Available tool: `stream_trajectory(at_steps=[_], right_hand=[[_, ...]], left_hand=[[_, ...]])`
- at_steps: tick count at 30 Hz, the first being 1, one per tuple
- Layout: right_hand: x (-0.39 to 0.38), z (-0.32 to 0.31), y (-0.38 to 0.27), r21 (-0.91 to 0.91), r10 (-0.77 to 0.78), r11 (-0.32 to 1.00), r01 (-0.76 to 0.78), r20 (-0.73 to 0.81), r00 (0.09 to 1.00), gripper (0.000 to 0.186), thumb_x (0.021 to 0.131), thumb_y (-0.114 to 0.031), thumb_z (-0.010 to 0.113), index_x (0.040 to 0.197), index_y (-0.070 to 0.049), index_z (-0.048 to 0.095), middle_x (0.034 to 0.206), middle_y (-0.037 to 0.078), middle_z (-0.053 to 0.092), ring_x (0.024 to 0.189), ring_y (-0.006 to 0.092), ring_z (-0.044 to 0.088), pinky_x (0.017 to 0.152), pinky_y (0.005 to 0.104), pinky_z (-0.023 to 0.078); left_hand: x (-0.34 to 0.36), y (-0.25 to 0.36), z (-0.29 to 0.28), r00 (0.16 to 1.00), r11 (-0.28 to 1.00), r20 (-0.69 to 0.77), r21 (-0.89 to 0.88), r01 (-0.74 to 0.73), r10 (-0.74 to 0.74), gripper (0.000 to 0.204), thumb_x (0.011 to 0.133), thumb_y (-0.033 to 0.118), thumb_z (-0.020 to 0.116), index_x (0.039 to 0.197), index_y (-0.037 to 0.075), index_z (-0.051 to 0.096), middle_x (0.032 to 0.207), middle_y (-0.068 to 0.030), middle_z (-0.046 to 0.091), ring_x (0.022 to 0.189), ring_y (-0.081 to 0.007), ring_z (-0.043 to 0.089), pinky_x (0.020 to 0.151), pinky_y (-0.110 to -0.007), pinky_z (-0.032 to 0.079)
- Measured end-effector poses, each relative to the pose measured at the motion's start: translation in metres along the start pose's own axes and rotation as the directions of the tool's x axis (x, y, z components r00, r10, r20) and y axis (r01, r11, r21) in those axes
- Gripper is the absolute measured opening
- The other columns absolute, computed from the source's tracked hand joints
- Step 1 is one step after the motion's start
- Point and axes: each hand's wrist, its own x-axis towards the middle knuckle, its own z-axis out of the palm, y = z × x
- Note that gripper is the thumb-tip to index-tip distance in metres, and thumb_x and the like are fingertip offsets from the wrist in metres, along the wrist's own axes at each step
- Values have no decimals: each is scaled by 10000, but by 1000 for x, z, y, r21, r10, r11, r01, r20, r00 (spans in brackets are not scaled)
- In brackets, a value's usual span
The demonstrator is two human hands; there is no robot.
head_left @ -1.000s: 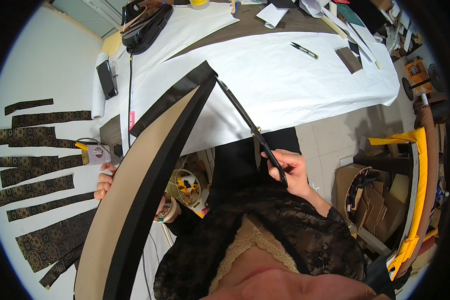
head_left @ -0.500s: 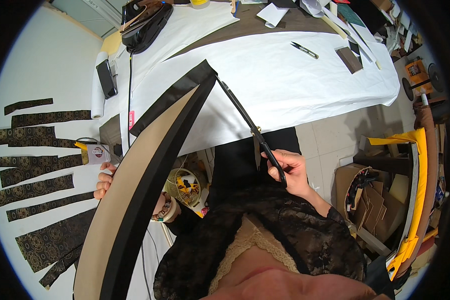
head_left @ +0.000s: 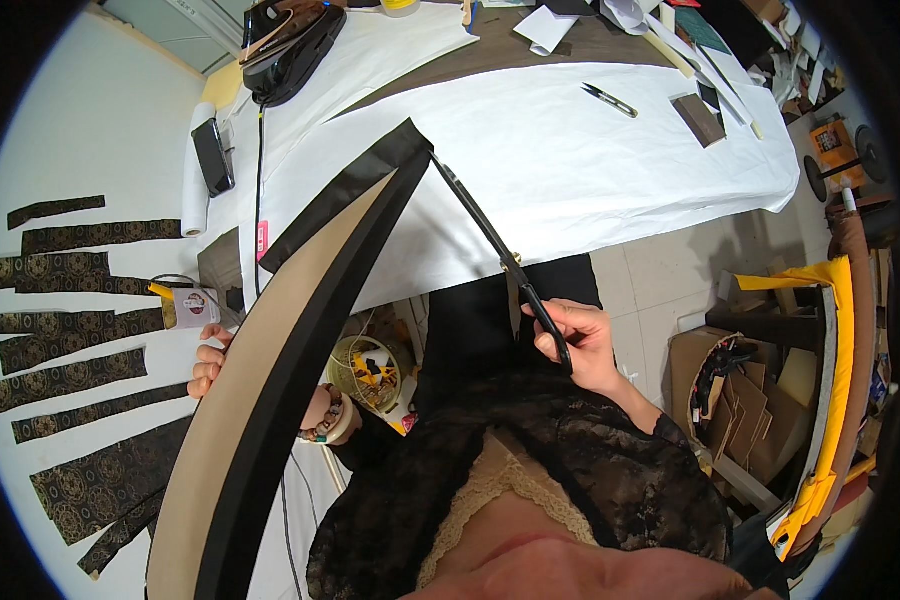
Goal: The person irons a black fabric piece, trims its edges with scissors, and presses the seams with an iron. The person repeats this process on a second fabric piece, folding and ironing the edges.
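Note:
My left hand is wrapped round the edge of a long curved panel, beige in the middle with black fabric borders. Its fingers show on the panel's left side, while the palm is hidden behind. The black fabric ends in a loose flap at the far tip, over the white-covered table. My right hand is closed on the handles of long black scissors. Their blades point away from me, nearly closed, with the tips at the corner of the black fabric; whether they touch it I cannot tell.
Patterned dark fabric strips lie on the left. On the white table are an iron, a phone, thread snips and a dark block. A bin sits below; cardboard and yellow-edged material stand right.
The panel has shifted very slightly to the left with my left hand still on it. My right hand and the scissors stay almost where they were.

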Motion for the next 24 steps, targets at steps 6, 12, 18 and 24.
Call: stream_trajectory(at_steps=[6,12,18,24], right_hand=[[-1,2,2,9,-8,1000,9,-21,1000,365,837,-18,737,1183,47,642,750,-22,516,589,10,430,520,180,313],[-1,3,2,-36,-28,999,27,-39,999,357,828,-7,742,1167,49,649,743,-18,519,582,6,412,506,183,294],[-2,3,2,-99,-75,993,68,-61,995,354,822,-5,746,1158,53,652,723,-21,510,575,7,397,502,184,284],[0,1,5,-82,-138,988,134,-47,989,365,827,-30,745,1168,55,646,736,-16,517,585,14,413,511,185,297]], left_hand=[[-5,-1,11,1000,997,-16,72,-4,6,445,854,328,717,573,126,437,576,27,324,670,-143,365,991,-388,303],[-4,-2,6,999,1000,-46,-1,12,-12,429,828,360,740,583,110,491,566,22,359,679,-155,404,997,-401,307],[-4,-2,7,997,999,-68,-44,24,-27,455,796,374,774,551,107,498,545,28,364,676,-151,416,1017,-399,317],[-4,-2,3,995,997,-92,-66,38,-44,430,752,384,807,558,93,558,531,30,375,670,-148,423,1034,-408,328]])
